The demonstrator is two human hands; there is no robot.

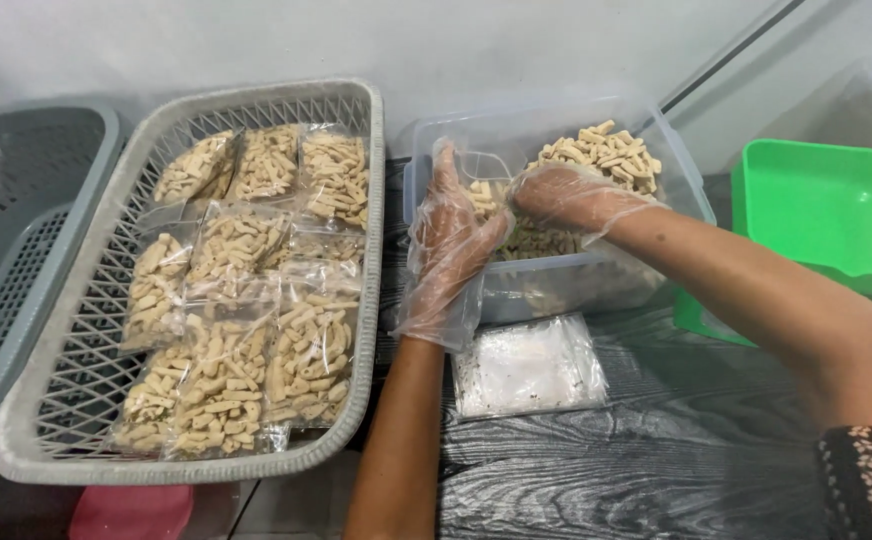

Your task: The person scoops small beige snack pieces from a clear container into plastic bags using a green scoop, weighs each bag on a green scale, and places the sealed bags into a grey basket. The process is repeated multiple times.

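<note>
Both hands wear loose clear plastic gloves over the clear rectangular plastic tub [556, 275] of pale short snack sticks [601, 155] at the back of the dark wood-grain counter [656, 450]. The left hand [453, 235] stands upright with fingers straight and pressed together at the tub's near-left rim. The right hand [561, 195] curls closed on some sticks inside the tub, just beside the left hand, with the main heap behind it.

Right hand [556, 195] hides its fingertips among the snack sticks [601, 150]

Short beige stick-shaped snacks [601, 152] are heaped in a clear rectangular plastic tub [556, 275], which is placed on the dark table.
</note>
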